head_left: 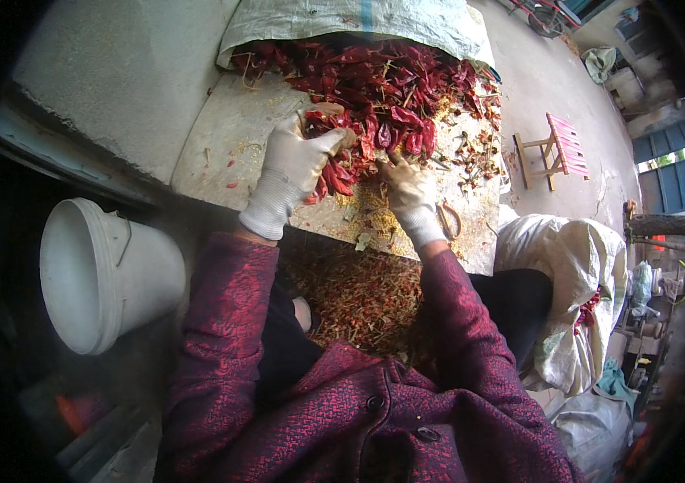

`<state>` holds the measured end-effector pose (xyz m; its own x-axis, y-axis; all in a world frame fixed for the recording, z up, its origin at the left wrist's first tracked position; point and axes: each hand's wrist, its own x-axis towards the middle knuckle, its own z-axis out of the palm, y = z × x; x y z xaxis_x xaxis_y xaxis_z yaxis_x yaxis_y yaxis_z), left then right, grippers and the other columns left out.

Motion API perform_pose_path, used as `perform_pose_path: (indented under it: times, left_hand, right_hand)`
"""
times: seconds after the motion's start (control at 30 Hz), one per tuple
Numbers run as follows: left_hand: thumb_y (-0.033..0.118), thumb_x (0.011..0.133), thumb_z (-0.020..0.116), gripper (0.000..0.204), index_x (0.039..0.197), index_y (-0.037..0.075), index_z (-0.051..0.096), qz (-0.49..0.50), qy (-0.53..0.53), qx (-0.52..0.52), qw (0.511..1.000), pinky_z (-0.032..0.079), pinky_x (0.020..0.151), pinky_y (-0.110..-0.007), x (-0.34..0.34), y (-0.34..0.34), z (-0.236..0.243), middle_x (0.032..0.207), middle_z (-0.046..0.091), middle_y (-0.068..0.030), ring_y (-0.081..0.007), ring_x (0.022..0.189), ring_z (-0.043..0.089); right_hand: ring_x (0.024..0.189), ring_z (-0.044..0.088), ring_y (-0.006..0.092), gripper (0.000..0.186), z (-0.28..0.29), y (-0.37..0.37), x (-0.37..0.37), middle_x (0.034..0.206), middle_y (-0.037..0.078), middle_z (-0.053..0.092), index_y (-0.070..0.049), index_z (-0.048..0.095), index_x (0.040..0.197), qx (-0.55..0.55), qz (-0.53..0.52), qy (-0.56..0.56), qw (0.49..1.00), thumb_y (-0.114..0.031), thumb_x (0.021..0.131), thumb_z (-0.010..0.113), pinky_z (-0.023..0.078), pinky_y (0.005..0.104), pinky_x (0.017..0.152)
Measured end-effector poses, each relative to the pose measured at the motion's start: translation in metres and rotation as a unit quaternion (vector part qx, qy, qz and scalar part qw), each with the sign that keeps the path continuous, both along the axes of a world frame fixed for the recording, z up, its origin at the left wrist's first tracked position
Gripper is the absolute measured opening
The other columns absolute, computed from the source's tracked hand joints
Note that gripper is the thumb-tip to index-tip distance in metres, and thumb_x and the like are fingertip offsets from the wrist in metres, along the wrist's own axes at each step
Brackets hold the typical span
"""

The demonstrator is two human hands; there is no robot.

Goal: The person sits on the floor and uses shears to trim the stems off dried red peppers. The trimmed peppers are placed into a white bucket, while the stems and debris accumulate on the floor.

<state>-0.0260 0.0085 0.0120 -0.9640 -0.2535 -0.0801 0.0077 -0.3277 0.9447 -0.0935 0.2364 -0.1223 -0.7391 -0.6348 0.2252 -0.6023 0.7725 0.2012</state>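
Surroundings of the work area, seen from above. Upper left: a pale grey, rough-surfaced wall (117,80). Upper right: a smooth, light grey floor (548,80), on which stands a low wooden stool with a pink-and-white striped seat (569,145). Far right: blue panelled sheeting (684,181), broken by a narrow, brightly lit gap (679,154). Illumination is pale across the floor; the lower left lies in deep shadow. Objects along the right margin are too small to identify.
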Motion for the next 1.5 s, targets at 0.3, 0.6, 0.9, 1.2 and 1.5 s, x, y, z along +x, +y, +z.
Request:
perform_pose_path:
  times: [0.3,0.6,0.9,1.2,1.5]
  left_hand:
    - [-0.001,0.092,0.066,0.02,0.111,-0.003,0.065,-0.019,-0.016,-0.192,0.981,0.059,0.077,-0.028,-0.004,-0.002,-0.012,0.101,0.072,-0.0097,-0.0167,0.086,0.071]
    - [0.006,0.088,0.074,0.048,0.134,0.008,0.06,-0.222,-0.066,-0.228,0.946,0.055,0.078,-0.025,0.008,0.031,0.003,0.108,0.071,-0.0044,-0.0091,0.089,0.065]
    - [0.017,0.096,0.068,0.026,0.118,0.004,0.068,-0.048,-0.03,-0.092,0.994,0.057,0.065,-0.021,0.003,0.001,0.012,0.1,0.074,-0.0094,-0.0134,0.082,0.072]
    - [0.035,0.092,0.073,0.033,0.107,0.005,0.074,0.049,-0.026,-0.018,0.998,0.054,0.06,-0.025,-0.008,-0.031,-0.008,0.086,0.071,-0.0029,-0.0096,0.069,0.065]
    - [0.023,0.092,0.075,0.029,0.107,-0.001,0.072,0.035,0.073,0.094,0.992,0.054,0.068,-0.023,-0.012,-0.018,-0.009,0.095,0.074,-0.0083,-0.0102,0.08,0.068]
  right_hand:
    - [0.088,0.069,0.0176,0.023,0.037,0.003,0.011,0.102,0.01,0.074,-0.005,0.071,0.113,-0.434,-0.086,-0.206,0.873,-0.019,0.098,0.062,0.055,0.0258,0.078]
    - [0.122,0.058,0.0229,0.078,0.099,-0.012,0.049,0.149,0.016,0.045,0.004,0.03,0.152,-0.694,0.028,-0.5,0.518,-0.031,0.095,0.069,0.049,0.033,0.1]
    - [0.11,0.065,0.0199,0.073,0.083,-0.008,0.028,0.137,0.019,0.056,0.001,0.037,0.149,-0.734,0.048,-0.528,0.425,-0.036,0.095,0.068,0.06,0.0299,0.086]
    - [0.064,0.063,0.0217,0.041,0.006,-0.049,0.015,0.083,0.004,0.067,-0.015,0.061,0.123,-0.057,-0.036,0.006,0.998,-0.03,0.086,0.072,0.051,0.0362,0.057]
    - [0.064,0.067,0.0128,0.015,-0.001,-0.022,0.015,0.08,0.0,0.073,-0.012,0.074,0.096,-0.301,-0.109,-0.096,0.942,-0.023,0.097,0.065,0.055,0.0245,0.059]
